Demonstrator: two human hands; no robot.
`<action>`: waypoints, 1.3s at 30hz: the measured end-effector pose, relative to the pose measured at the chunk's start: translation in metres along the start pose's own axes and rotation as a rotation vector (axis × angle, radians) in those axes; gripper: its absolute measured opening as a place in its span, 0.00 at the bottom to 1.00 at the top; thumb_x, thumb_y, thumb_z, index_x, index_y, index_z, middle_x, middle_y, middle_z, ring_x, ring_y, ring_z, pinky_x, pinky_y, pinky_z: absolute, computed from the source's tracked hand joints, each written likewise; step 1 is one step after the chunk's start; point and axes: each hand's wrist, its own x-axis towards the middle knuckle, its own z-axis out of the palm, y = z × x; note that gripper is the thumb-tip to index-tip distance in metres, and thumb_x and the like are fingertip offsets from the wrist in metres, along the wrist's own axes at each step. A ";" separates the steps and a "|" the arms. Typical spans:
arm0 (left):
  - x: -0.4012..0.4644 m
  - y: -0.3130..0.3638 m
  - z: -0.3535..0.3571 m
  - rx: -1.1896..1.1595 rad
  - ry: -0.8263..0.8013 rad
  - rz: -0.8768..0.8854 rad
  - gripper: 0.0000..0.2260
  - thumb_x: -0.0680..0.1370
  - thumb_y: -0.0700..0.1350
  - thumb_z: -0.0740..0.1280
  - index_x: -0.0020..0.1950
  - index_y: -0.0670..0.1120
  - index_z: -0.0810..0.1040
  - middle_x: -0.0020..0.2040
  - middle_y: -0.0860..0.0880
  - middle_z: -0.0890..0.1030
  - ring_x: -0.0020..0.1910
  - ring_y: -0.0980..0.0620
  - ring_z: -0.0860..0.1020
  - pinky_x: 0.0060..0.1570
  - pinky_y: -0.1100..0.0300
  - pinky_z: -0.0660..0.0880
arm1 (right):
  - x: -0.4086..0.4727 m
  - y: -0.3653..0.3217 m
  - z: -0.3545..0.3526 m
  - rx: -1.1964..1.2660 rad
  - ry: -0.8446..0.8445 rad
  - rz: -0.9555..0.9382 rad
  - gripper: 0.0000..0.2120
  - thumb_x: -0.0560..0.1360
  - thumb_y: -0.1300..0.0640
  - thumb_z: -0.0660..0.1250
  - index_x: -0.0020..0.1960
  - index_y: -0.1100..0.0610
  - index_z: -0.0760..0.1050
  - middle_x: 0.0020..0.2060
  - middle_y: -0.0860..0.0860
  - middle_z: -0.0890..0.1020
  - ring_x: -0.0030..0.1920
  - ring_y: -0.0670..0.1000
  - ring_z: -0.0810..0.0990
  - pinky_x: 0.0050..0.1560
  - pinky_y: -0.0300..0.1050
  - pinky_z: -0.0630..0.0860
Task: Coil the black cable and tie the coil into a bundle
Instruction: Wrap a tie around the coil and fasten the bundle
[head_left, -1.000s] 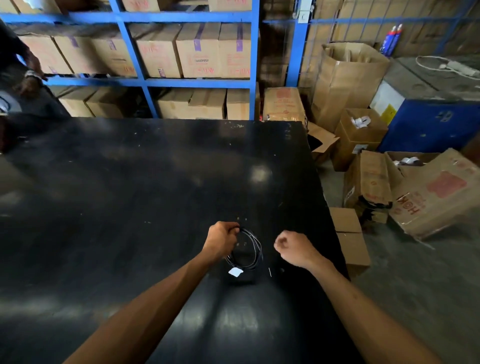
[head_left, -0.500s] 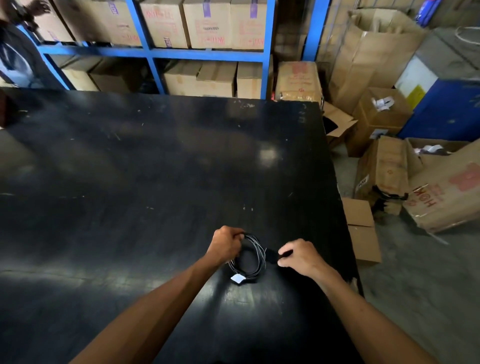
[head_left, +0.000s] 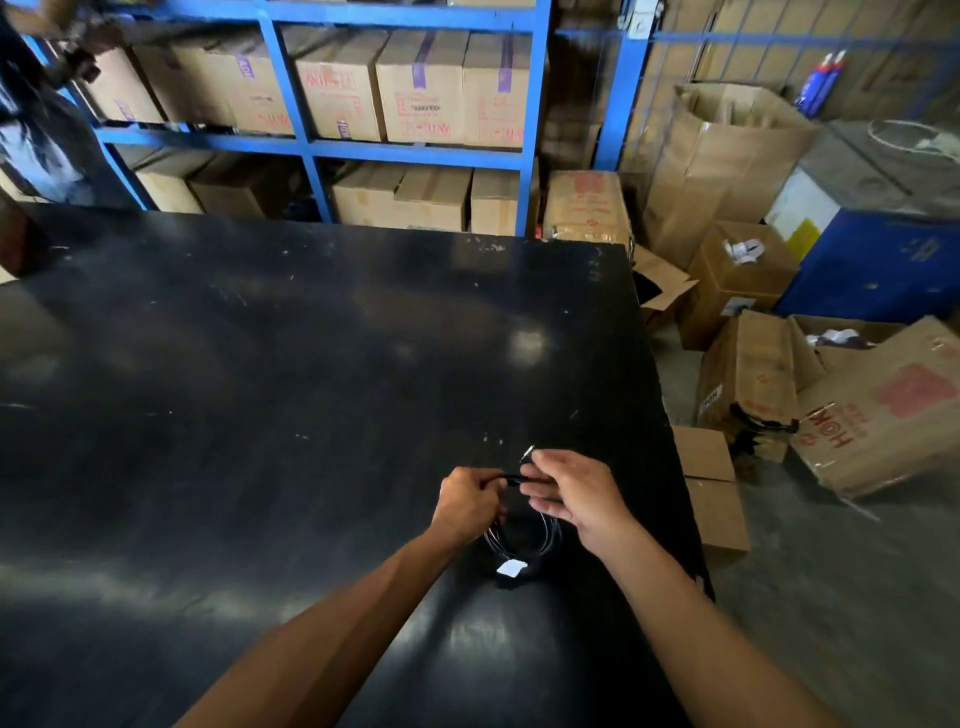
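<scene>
Black cable hangs in a thin, limp coil from the left hand, which is closed around its top strands. The right hand pinches what seems a loose end beside it, fingers partly spread. Light and springy, the loops will likely splay, so grip across all strands. A white tag dangles over the dark desk.

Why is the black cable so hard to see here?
Head view: the black cable hangs against an equally black table, lit only by soft glare patches; the left hand and right hand cover its top; the wide lens bends the blue shelving, and edges look smeared.
</scene>
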 end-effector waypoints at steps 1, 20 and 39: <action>-0.002 0.004 0.001 -0.033 0.034 0.016 0.09 0.78 0.42 0.67 0.51 0.49 0.86 0.29 0.54 0.84 0.27 0.60 0.82 0.29 0.71 0.75 | -0.002 0.005 0.006 0.018 0.036 0.044 0.03 0.81 0.59 0.70 0.51 0.59 0.81 0.41 0.55 0.86 0.32 0.50 0.85 0.31 0.40 0.82; -0.013 0.059 0.006 -0.284 0.124 0.015 0.12 0.78 0.55 0.65 0.44 0.48 0.80 0.34 0.53 0.83 0.34 0.58 0.81 0.33 0.64 0.73 | -0.002 0.006 0.024 0.004 0.246 -0.122 0.08 0.76 0.54 0.75 0.44 0.58 0.87 0.31 0.53 0.87 0.31 0.49 0.85 0.31 0.42 0.79; -0.011 0.091 -0.018 -0.552 0.065 -0.169 0.09 0.70 0.42 0.65 0.30 0.42 0.72 0.19 0.48 0.68 0.19 0.50 0.65 0.23 0.59 0.64 | -0.017 -0.006 0.010 -0.948 0.507 -1.118 0.19 0.67 0.54 0.84 0.48 0.61 0.79 0.33 0.51 0.85 0.32 0.55 0.86 0.27 0.52 0.81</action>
